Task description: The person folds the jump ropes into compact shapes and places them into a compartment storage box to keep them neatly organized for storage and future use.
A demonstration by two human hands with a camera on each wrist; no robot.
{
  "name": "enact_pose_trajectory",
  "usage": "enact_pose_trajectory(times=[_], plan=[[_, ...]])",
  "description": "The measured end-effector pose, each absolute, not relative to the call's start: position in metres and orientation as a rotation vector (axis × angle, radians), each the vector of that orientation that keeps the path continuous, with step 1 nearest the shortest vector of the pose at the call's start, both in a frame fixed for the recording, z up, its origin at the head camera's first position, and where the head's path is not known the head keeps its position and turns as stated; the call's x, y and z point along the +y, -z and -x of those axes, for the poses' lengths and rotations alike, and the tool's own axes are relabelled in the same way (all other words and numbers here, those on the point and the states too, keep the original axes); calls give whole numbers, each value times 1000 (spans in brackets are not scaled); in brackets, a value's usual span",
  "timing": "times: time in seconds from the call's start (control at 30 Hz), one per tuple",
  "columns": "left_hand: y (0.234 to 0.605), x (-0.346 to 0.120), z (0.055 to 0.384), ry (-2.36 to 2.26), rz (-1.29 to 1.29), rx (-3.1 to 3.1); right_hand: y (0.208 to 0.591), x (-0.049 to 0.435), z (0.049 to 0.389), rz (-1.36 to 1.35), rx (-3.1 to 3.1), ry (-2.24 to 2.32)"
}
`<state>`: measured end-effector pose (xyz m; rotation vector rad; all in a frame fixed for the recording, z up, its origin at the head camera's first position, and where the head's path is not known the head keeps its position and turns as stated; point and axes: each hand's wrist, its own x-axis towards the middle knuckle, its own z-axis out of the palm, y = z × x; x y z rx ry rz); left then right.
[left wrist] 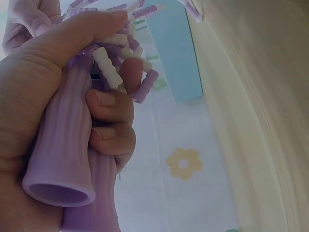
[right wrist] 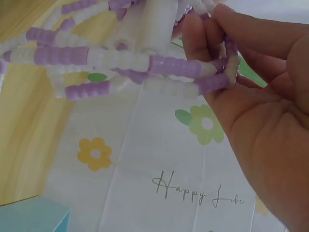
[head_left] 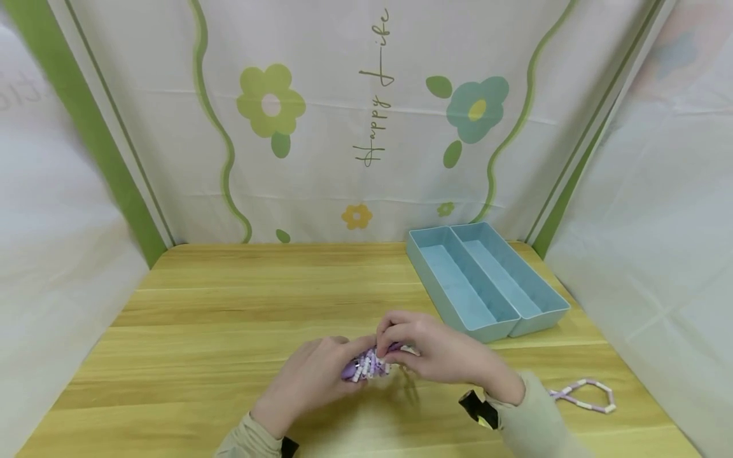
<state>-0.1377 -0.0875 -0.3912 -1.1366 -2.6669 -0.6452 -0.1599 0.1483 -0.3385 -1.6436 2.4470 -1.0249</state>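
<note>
My left hand [head_left: 317, 375] grips the two purple ribbed handles [left wrist: 63, 135] of a jump rope, side by side, above the wooden table. Purple and white beads of the rope [left wrist: 110, 67] are bunched at the tops of the handles, partly under the left thumb and fingers. From the right, my right hand [head_left: 438, 348] meets the left one and pinches a bend of the beaded rope [right wrist: 176, 66] between thumb and fingers. Another loop of purple and white beads [head_left: 609, 401] shows beyond the right sleeve, low on the right of the head view.
Two long light-blue bins [head_left: 489, 331] stand side by side at the back right of the wooden table [head_left: 229, 305]. Behind the table hangs a white curtain [head_left: 321, 184] with printed flowers, and more white cloth flanks both sides.
</note>
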Motion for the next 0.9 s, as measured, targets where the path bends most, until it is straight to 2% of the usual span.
enact_pose_trajectory(times=[0.6,0.9], plan=[[389,-81,141,675,1180,-2615,345,161,182,1667,2452,1278],[386,-71,141,587,1030,-2600,348,159,181,1612,2519,1288]])
